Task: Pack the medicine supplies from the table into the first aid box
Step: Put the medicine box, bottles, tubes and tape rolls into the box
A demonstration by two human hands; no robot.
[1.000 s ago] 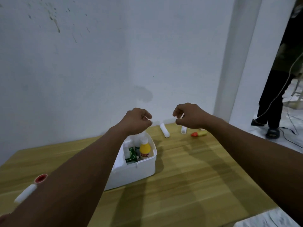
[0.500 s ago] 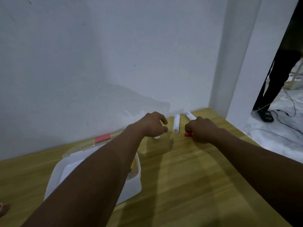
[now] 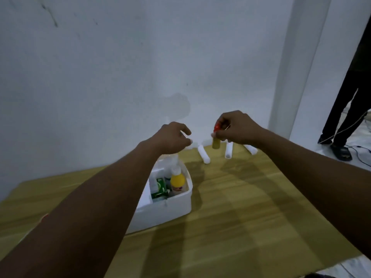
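The white first aid box (image 3: 170, 209) sits open on the wooden table (image 3: 241, 217), holding a yellow bottle (image 3: 177, 182) and a green packet (image 3: 160, 187). My right hand (image 3: 236, 127) holds a small yellow bottle with a red cap (image 3: 216, 140) in the air, to the right of and beyond the box. My left hand (image 3: 172, 137) hovers over the box's far end, fingers curled and slightly apart, with nothing seen in it. Three white rolls (image 3: 203, 154) (image 3: 228, 150) (image 3: 251, 149) lie on the table by the wall.
A white wall runs right behind the table, with a pillar (image 3: 285, 77) at the right. A person in dark trousers (image 3: 347, 109) stands on the floor beyond the table's right edge, with cables (image 3: 359, 149) near their feet. A red-tipped item (image 3: 44, 216) peeks out beside my left forearm.
My right hand has lifted the small red-capped yellow bottle off the table. My left hand has risen from the table to above the box. The view has tilted back down onto the box.
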